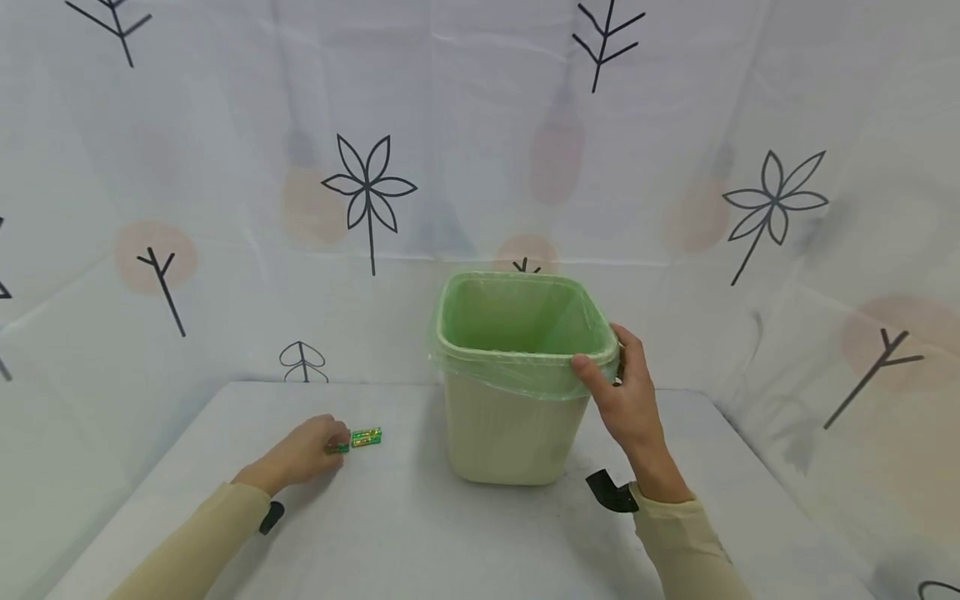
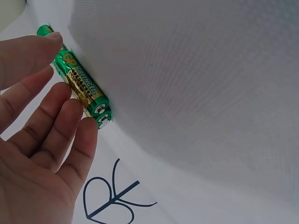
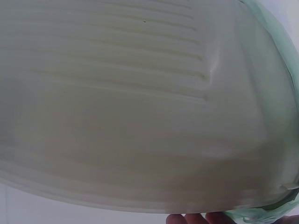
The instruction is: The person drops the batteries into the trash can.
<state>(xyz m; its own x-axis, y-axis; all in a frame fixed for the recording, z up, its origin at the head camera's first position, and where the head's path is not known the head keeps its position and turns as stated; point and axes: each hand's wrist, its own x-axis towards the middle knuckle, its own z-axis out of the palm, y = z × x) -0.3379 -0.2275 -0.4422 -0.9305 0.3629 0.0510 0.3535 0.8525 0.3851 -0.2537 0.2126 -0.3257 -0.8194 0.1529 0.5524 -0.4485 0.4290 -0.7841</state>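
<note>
Two green-and-gold batteries (image 1: 367, 437) lie side by side on the white table. My left hand (image 1: 303, 452) is just left of them, its thumb and fingers curled around another green battery (image 1: 337, 448). In the left wrist view, the left hand (image 2: 42, 126) partly hides the held battery, while the lying batteries (image 2: 84, 86) show their printed sides and ends. A pale green trash bin (image 1: 510, 433) stands upright, lined with a clear green bag (image 1: 517, 379) folded over its rim. At its right front corner, my right hand (image 1: 626, 408) grips the rim through the bag.
The white table (image 1: 390, 533) meets a white backdrop cloth (image 1: 450, 208) printed with plants at the back and sides. The bin's ribbed wall (image 3: 117, 107) fills most of the right wrist view.
</note>
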